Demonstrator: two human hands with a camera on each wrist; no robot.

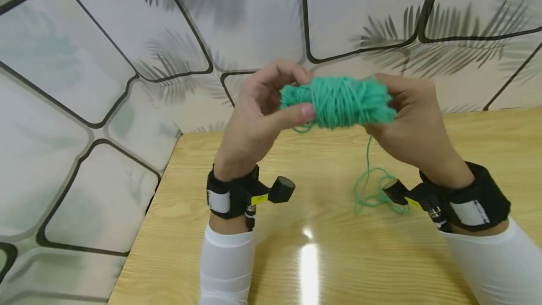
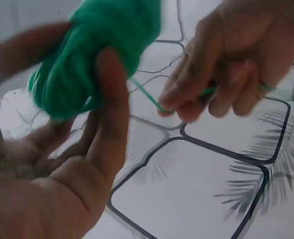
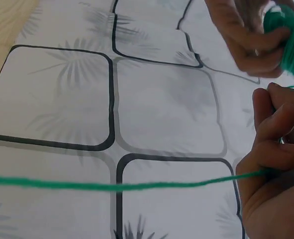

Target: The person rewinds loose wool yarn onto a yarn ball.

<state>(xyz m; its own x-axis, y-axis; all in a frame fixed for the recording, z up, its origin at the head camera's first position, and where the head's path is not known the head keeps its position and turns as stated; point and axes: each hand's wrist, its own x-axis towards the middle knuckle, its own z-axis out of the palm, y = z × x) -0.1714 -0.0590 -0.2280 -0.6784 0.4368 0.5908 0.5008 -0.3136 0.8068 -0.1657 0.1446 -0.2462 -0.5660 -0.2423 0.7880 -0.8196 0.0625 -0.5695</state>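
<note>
A bundle of green yarn [image 1: 343, 102], wound tightly round its middle with looped ends, is held above the table. My left hand [image 1: 254, 124] grips its left end between thumb and fingers. Beside the other end, my right hand [image 1: 417, 124] has its fingers curled in. In the left wrist view that right hand [image 2: 241, 64] pinches a single yarn strand [image 2: 146, 93] that runs from the bundle. The strand [image 3: 176, 184] leaves the curled fingers on the other side, as the right wrist view shows. From there it hangs down to the tabletop.
Loose loops of yarn [image 1: 366, 196] lie on the wooden table [image 1: 296, 182] below the right hand. A wall [image 1: 254, 18] with black-lined panels and leaf prints borders the table at the back and left. Both wrists wear black straps with small cameras [image 1: 281, 189].
</note>
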